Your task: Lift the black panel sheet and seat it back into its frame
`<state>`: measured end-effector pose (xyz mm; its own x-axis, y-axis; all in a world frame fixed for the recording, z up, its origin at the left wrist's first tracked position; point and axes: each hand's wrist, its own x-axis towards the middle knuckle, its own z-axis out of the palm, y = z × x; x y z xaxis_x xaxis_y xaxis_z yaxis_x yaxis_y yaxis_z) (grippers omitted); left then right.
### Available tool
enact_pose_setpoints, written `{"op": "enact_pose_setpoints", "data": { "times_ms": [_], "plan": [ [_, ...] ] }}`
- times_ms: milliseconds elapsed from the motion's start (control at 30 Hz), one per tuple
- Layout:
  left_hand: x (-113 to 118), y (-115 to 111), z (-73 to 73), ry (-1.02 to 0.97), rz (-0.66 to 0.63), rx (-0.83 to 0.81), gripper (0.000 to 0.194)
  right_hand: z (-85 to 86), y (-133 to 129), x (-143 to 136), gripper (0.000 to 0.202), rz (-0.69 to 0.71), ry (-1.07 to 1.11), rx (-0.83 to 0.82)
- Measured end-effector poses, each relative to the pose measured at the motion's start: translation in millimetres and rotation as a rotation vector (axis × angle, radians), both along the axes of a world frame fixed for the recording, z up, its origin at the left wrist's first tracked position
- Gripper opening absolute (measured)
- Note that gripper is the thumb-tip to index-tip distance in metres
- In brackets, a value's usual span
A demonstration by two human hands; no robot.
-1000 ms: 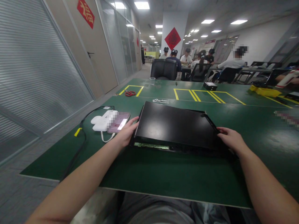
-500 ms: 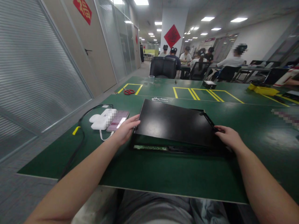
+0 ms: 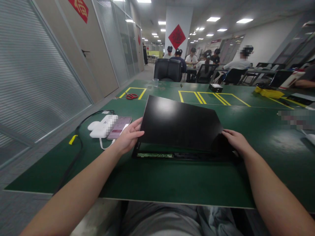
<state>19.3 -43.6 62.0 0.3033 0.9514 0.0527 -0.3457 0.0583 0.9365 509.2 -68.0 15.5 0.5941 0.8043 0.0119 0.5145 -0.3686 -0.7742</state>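
Ceiling lights (image 3: 213, 19) shine over a large office where several people (image 3: 237, 64) sit well beyond us, and a red diamond sign (image 3: 177, 36) hangs on a pillar (image 3: 172, 16). Before us spreads a green table (image 3: 172, 186), marked with yellow outlines (image 3: 180, 97) across its farther part; a black chair (image 3: 167, 69) stands past its far edge.

Between our two hands we hold a flat black panel (image 3: 182, 123), tilted, with its glossy face up. Our left hand (image 3: 129, 134) pinches its left edge, thumb laid on the front. Our right hand (image 3: 236, 141) grips the right edge near the lower corner; whether it also touches what lies below, we cannot tell. Under the panel, a dark frame (image 3: 194, 157) rests on the table, a green circuit strip (image 3: 155, 155) set along its near side. On the left, we see table surface in the gap between panel and frame.

Just beside our left hand lie a phone (image 3: 119, 127) and a white device (image 3: 106, 127), with a black cable (image 3: 80, 147) farther left. Beyond the panel we have red-handled scissors (image 3: 131, 96), a clear cup (image 3: 155, 83) and a small black box (image 3: 216, 88).
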Motion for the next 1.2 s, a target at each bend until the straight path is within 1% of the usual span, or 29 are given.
{"op": "enact_pose_setpoints", "data": {
  "times_ms": [100,200,300,400,467,500,600,700,767,800,867,933,1000,1067,1133,1200],
  "plan": [
    [0.2,-1.4,0.6,-0.009,0.01,0.007,0.09,1.9,0.0,-1.7,0.028,-0.053,0.2,0.094],
    [-0.4,-1.9,2.0,-0.012,0.042,0.006,0.087,9.7,-1.4,-0.6,0.026,-0.058,0.352,0.176],
    [-1.8,-1.6,4.7,-0.02,0.064,-0.002,0.085,24.7,-9.0,-1.3,0.028,-0.022,0.462,0.291],
    [-2.7,-1.5,7.8,-0.036,0.062,0.0,0.084,43.1,-22.7,-9.0,0.026,0.052,0.674,0.378],
    [-3.0,-1.5,9.4,-0.044,0.057,0.008,0.084,52.8,-31.6,-17.0,0.024,0.043,0.755,0.368],
    [-3.1,-1.5,10.1,-0.045,0.057,0.011,0.083,56.0,-34.7,-20.8,0.027,0.046,0.773,0.337],
    [-3.8,-0.4,11.1,-0.037,0.07,0.02,0.08,58.5,-37.5,-27.4,0.031,0.048,0.772,0.254],
    [-4.0,2.0,9.9,-0.006,0.063,0.002,0.074,54.6,-33.1,-22.9,0.035,0.103,0.685,0.289],
    [-3.4,3.9,7.1,0.023,0.045,-0.02,0.066,51.8,-29.6,-16.0,0.039,0.159,0.62,0.312],
    [-3.0,4.8,5.1,0.042,0.045,-0.031,0.061,50.7,-28.2,-12.4,0.039,0.163,0.608,0.317],
    [-2.6,6.3,0.1,0.088,0.073,-0.052,0.057,49.5,-26.5,-6.9,0.037,0.117,0.621,0.338],
    [-3.4,7.5,-5.5,0.17,0.139,-0.035,0.057,49.3,-26.1,-5.1,0.032,0.051,0.651,0.378],
    [-5.5,9.1,-11.7,0.312,0.209,0.055,0.059,49.5,-26.1,-6.6,0.03,-0.002,0.671,0.442],
    [-8.1,11.4,-19.0,0.484,0.244,0.189,0.059,49.5,-25.4,-9.3,0.028,-0.064,0.683,0.534],
    [-10.5,14.5,-28.0,0.623,0.225,0.296,0.065,48.6,-22.8,-9.6,0.028,-0.111,0.685,0.634],
    [-12.5,17.8,-37.9,0.746,0.17,0.358,0.075,46.4,-17.7,-4.4,0.031,-0.096,0.638,0.684]
  ]
}}
